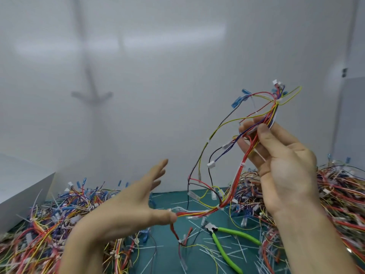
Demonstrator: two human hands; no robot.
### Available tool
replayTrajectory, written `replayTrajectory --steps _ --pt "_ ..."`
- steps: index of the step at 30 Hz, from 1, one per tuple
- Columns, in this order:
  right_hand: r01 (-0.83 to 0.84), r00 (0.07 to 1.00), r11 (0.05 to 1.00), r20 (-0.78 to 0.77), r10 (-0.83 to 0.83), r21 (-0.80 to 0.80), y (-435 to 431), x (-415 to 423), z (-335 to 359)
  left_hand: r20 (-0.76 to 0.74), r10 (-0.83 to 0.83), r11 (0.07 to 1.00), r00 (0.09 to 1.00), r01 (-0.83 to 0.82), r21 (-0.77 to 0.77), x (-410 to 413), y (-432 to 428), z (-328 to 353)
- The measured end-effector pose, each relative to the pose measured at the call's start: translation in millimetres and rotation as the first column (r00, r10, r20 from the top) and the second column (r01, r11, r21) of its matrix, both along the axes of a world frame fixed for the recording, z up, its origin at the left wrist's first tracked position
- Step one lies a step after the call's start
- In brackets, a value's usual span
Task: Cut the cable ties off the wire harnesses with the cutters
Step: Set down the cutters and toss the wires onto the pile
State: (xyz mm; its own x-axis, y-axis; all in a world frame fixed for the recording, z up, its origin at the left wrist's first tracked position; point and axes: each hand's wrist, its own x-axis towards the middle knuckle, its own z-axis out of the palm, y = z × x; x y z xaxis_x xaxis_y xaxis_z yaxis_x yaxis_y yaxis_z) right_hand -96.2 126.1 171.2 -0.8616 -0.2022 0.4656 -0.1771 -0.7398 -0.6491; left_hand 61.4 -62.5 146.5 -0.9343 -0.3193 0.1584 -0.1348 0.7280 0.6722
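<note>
My right hand (276, 155) is raised at the right and pinches a wire harness (235, 175) of red, yellow, blue and black wires with white connectors. White cable ties (242, 165) still wrap the bundle. The harness hangs down and left to my left hand (136, 202), whose fingers are spread; its thumb touches the bundle's lower end. The green-handled cutters (227, 242) lie on the green mat (167, 252) below the harness, held by neither hand.
A pile of harnesses (49, 224) covers the mat at the left and a second pile (335, 204) at the right. Cut white tie ends (209, 248) litter the mat. A white box (21, 192) stands at the far left. A white wall rises behind.
</note>
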Motion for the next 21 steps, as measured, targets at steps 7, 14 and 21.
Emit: replayTrajectory --steps 7,14,21 --pt "0.067 0.987 0.991 -0.15 -0.049 0.113 -13.1 10.0 -5.0 -0.363 -0.068 0.997 0.929 0.081 0.02 -16.4 39.6 12.4" --pt "0.138 0.935 0.951 -0.354 -0.033 0.277 -24.7 23.5 -10.2 -0.542 -0.057 0.99 0.839 0.118 0.079 -42.6 60.7 5.6" --pt "0.095 0.918 0.943 -0.395 0.041 0.319 -18.2 27.6 -4.9 -0.48 -0.181 0.975 0.859 0.221 0.027 -36.0 55.3 8.1"
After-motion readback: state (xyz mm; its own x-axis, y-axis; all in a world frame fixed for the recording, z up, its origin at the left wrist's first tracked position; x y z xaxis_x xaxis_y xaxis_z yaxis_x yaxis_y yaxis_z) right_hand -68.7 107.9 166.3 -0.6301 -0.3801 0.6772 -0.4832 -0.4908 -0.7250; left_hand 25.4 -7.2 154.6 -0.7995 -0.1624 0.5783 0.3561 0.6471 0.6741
